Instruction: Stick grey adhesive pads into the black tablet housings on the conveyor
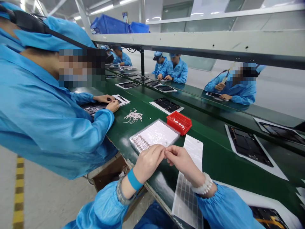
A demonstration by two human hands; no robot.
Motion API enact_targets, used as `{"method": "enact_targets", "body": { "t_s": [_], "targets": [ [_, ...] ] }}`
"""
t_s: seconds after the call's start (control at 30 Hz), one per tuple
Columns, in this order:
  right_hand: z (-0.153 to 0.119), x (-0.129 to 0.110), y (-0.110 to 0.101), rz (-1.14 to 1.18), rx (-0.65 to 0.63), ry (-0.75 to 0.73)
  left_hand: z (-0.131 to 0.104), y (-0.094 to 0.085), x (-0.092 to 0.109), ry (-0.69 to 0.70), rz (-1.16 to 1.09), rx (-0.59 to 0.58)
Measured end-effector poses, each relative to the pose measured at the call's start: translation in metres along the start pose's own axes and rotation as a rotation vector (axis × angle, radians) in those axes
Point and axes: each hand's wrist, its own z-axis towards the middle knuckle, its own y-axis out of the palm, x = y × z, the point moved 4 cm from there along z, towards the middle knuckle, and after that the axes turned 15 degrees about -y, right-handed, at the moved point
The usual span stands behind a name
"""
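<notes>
My left hand (149,160) and my right hand (179,159) meet fingertip to fingertip above the table's near edge. Pinched between them is a small thin part (166,144), mostly hidden by the fingers, so its kind does not show. Just beyond lies a flat clear-edged tray (164,125) with a white sheet; a row of small thin strip-like parts (140,142) lines its left side. A red bin (179,122) holding small white bits touches the tray's far right corner. Below my right wrist, a sheet marked with a grid of rectangles (188,194) reaches to the table edge.
Curled white strips (133,116) lie in a pile left of the tray. Black device housings on white sheets (250,144) are spread along the green bench (214,152). A co-worker in blue (47,111) sits close on my left; others work across the bench. A shelf beam (202,43) crosses overhead.
</notes>
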Motion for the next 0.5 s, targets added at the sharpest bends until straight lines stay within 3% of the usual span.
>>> {"method": "enact_targets", "body": {
  "t_s": [0.17,0.23,0.3,0.4,0.5],
  "targets": [
    [-0.007,0.001,-0.015,-0.082,0.04,-0.006,0.027,-0.006,-0.015,-0.167,0.042,0.015],
    [-0.018,-0.003,-0.028,-0.176,0.061,-0.067,0.032,-0.007,-0.01,-0.223,0.022,-0.011],
    [-0.036,-0.013,-0.04,-0.411,0.073,-0.232,0.027,0.001,0.007,-0.243,-0.038,-0.125],
    [-0.072,-0.03,-0.049,-0.88,0.013,-0.484,0.007,0.022,0.043,-0.22,-0.182,-0.409],
    [-0.109,-0.037,-0.06,-1.0,-0.032,-0.487,-0.014,0.045,0.075,-0.225,-0.358,-0.661]
  ]
}}
